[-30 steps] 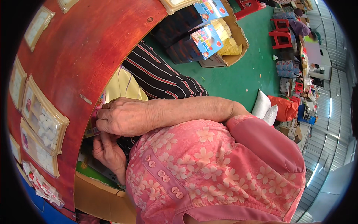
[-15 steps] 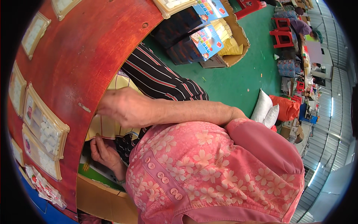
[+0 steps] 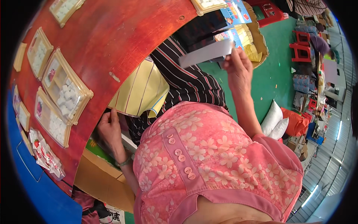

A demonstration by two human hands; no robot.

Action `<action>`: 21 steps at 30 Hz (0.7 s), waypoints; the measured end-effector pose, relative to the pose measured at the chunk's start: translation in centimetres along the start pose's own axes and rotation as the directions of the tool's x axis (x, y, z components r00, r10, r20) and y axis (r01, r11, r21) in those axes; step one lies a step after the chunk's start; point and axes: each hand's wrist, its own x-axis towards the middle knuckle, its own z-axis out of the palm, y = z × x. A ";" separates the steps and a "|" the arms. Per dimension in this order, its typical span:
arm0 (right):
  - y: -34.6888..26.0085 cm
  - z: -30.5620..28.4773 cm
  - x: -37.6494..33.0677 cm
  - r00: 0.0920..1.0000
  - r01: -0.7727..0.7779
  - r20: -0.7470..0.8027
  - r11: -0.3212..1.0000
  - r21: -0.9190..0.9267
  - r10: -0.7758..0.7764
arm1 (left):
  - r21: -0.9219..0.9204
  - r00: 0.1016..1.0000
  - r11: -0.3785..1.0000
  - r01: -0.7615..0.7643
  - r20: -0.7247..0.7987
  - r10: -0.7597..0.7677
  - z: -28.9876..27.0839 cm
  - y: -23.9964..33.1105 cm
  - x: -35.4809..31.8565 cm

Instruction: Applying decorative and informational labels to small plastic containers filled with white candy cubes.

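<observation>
A yellow sheet (image 3: 140, 89) with thin dark lines lies over my lap beside the red table's edge, and one corner curls up by a blue line. My left hand (image 3: 110, 131) is closed at the sheet's near edge, thumb and fingers pinching it. Lifted away to the right, my right hand (image 3: 238, 67) pinches one end of a pale, shiny flat strip (image 3: 205, 53). The strip sticks out leftward above my striped trousers. Part of my left hand's fingers lies in shadow under the table edge.
On the red table (image 3: 123, 33) lie several tan-rimmed trays of white cubes (image 3: 67, 86) and a heap of strawberry-printed sachets (image 3: 46, 153). A cardboard box (image 3: 100, 173) stands below my left arm; another box (image 3: 261, 37) with yellow sheets is at the far right. White sacks (image 3: 274, 117) rest on the green floor.
My right hand has swung from over the yellow sheet out to the right and up, and now shows a pale strip in it. My left hand stays by the sheet's edge.
</observation>
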 end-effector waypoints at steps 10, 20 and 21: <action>-4.5 7.7 -4.8 0.628 0.703 0.708 0.626 -0.337 -0.323 | -0.389 0.771 0.916 0.095 0.611 0.180 2.7 14.3 -6.8; -2.7 12.2 -6.5 0.309 0.617 0.924 0.787 -0.014 -0.225 | -0.328 0.883 0.940 -0.097 0.408 0.234 2.1 12.3 -6.5; -2.6 12.1 -6.4 0.309 0.615 0.925 0.788 -0.018 -0.220 | -0.330 0.883 0.939 -0.092 0.409 0.230 1.8 12.4 -6.9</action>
